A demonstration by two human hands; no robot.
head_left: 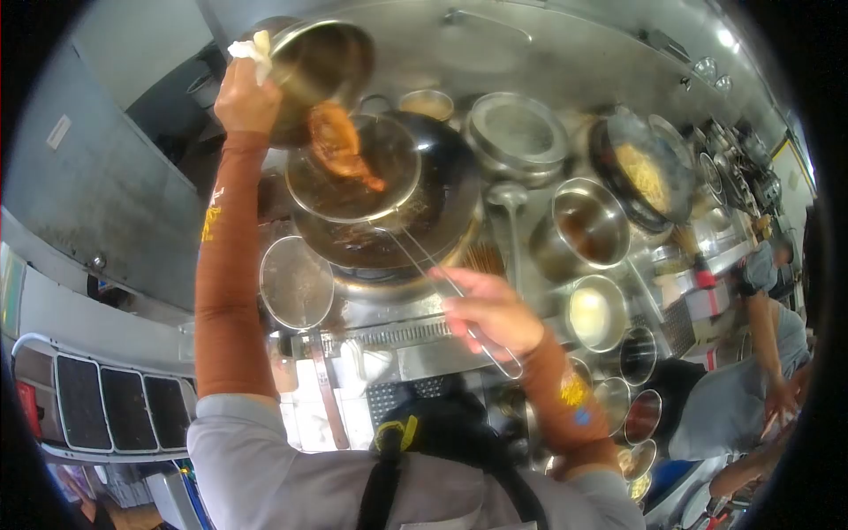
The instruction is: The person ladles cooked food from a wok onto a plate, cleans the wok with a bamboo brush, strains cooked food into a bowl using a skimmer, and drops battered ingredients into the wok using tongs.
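My left hand (247, 95) is closed on the rim of a tilted metal pot (325, 60), with a white cloth (253, 53) between fingers and rim. Reddish-brown food (337, 146) hangs below the pot's mouth, over a round mesh strainer (397, 190). My right hand (490, 311) is wrapped round the strainer's long wire handle. The strainer lies over a large dark wok (450, 181) with brownish liquid in it.
A second strainer (298, 287) rests left of the wok's front. Right are a ladle (508, 196), a metal pot (590, 225), and a pan of noodles (643, 177). Another person (742, 380) stands at the far right. Trays (84, 402) are at lower left.
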